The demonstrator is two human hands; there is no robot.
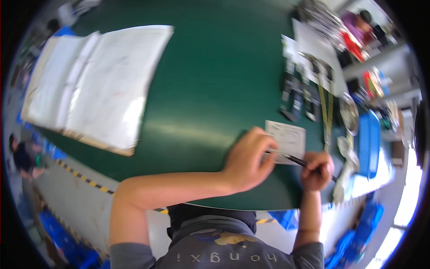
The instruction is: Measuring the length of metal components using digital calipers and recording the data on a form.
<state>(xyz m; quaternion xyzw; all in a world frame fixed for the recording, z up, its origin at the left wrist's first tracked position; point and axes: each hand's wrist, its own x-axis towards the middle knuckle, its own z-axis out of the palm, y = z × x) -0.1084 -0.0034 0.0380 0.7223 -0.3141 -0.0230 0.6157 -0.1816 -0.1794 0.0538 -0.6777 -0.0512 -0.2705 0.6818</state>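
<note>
My right hand (318,171) is closed round the dark barrel of a pen (295,160) above the front right part of the table. The fingers of my left hand (251,159) are pinched at the pen's pale end, so the pen spans both hands, slanting slightly down to the right. Just beyond them a small slip of paper (289,136) with writing lies on the green table (210,80). The pen crosses over the slip's near edge, and my left fingers partly cover its left side.
An open binder (112,80) lies on the left. At right are several dark, narrow tools (293,96), a yellowish strap (328,116), a shiny rounded object (348,113), crumpled whitish gloves (347,157) and a blue basket (369,143). Other people are in the background.
</note>
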